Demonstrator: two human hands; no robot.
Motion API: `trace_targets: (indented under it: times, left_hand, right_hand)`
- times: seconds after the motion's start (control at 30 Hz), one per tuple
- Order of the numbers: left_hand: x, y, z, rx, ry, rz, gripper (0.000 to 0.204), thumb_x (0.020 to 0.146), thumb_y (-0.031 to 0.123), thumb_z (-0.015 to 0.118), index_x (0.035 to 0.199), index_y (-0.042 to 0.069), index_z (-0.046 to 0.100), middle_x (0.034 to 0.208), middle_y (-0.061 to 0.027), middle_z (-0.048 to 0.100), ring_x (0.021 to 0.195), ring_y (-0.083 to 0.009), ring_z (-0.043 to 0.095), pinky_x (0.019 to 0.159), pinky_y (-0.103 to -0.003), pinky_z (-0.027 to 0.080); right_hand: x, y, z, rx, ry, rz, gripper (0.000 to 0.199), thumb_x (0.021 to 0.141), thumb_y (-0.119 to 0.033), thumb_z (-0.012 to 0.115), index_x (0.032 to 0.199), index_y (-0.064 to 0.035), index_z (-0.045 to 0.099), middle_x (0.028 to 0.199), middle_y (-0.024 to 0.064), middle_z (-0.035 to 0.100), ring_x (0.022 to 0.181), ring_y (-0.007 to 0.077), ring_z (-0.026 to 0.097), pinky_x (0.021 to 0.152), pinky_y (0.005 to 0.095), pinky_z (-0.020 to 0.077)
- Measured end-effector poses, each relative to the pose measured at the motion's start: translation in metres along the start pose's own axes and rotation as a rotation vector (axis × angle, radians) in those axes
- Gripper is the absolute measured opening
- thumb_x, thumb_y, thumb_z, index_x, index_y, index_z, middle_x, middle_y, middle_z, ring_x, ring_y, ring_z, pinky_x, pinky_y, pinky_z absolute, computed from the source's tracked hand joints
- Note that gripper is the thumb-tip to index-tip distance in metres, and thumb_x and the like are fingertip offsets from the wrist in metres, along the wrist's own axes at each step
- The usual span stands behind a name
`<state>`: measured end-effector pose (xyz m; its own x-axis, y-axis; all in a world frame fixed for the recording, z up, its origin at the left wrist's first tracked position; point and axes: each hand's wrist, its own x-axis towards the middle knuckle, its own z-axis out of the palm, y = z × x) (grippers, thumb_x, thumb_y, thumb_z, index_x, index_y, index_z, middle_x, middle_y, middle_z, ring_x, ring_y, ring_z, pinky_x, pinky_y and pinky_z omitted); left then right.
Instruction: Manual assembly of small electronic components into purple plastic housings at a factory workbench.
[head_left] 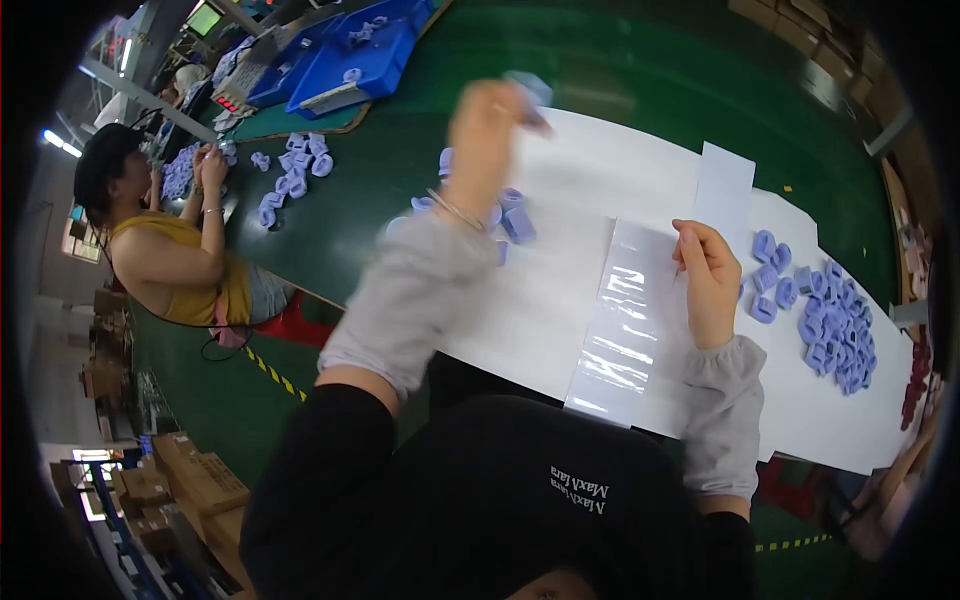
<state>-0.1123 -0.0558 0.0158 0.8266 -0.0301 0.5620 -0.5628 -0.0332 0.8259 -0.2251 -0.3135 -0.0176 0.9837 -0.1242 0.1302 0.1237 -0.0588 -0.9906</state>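
Observation:
My left hand point(487, 130) is raised and blurred, holding a small lilac plastic part point(528, 88) above the white sheet point(580, 170) on the green table. My right hand point(708, 280) rests on the sheet, its fingers pinching the top edge of a clear glossy plastic strip point(618, 320) that lies along the sheet toward me. A few lilac parts point(515, 222) lie below my left wrist. A heap of the same lilac parts point(830, 320) sits just right of my right hand.
A co-worker in a yellow top point(185, 265) sits at the left, handling lilac parts point(295, 175) on the green table point(640, 70). Blue trays point(345, 50) stand at the back. Cardboard boxes point(185, 480) are stacked on the floor, lower left.

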Motion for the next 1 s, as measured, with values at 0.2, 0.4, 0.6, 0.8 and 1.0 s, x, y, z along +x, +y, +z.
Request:
trace_targets:
  times: [0.2,0.4,0.6,0.8,1.0]
  left_hand:
    - [0.102,0.014,-0.152,-0.094,0.279,-0.596,0.061,0.092,0.046,0.053,0.132,0.001,0.041,0.109,-0.0124,0.066,0.104,-0.0163,0.057,0.083,-0.027,0.043]
    - [0.055,-0.011,-0.149,0.945,-0.224,-0.395,0.045,0.082,0.040,0.069,0.100,-0.002,0.067,0.091,-0.0105,0.069,0.083,-0.0197,0.063,0.076,-0.030,0.049]
    - [0.028,-0.016,-0.104,1.169,-0.433,-0.536,0.045,0.077,0.041,0.072,0.091,-0.002,0.069,0.086,-0.0158,0.069,0.080,-0.0247,0.065,0.072,-0.033,0.050]
    - [0.014,-0.007,-0.097,1.240,-0.421,-0.528,0.040,0.082,0.035,0.069,0.095,-0.002,0.068,0.092,-0.0131,0.069,0.082,-0.0215,0.063,0.072,-0.030,0.049]
    - [-0.031,0.043,0.022,-0.045,-0.464,-0.603,0.027,0.090,0.020,0.061,0.106,-0.001,0.065,0.084,-0.0005,0.062,0.074,-0.0070,0.053,0.068,-0.021,0.044]
  right_hand:
    - [-0.001,-0.001,0.007,-0.010,-0.040,-0.052,0.019,0.094,-0.015,0.056,0.103,0.0001,0.065,0.080,-0.0010,0.057,0.073,0.0063,0.049,0.066,0.0201,0.0388]
    - [0.002,-0.002,0.008,-0.237,-0.127,-0.218,0.015,0.091,-0.010,0.057,0.098,0.0013,0.065,0.079,0.0015,0.060,0.070,0.0084,0.050,0.065,0.0216,0.0406]
    - [-0.001,-0.001,0.009,-0.327,-0.149,-0.361,0.010,0.087,-0.005,0.060,0.092,0.0021,0.065,0.074,0.0065,0.057,0.061,0.0132,0.050,0.057,0.0246,0.0403]
    - [-0.004,-0.003,0.006,-0.368,-0.137,-0.376,0.009,0.087,-0.004,0.060,0.091,0.0021,0.065,0.073,0.0068,0.058,0.061,0.0135,0.050,0.058,0.0243,0.0417]
    - [-0.005,-0.003,0.011,-0.307,-0.146,-0.384,0.029,0.088,-0.006,0.060,0.115,0.0004,0.059,0.101,0.0067,0.060,0.080,0.0129,0.054,0.075,0.0234,0.0445]
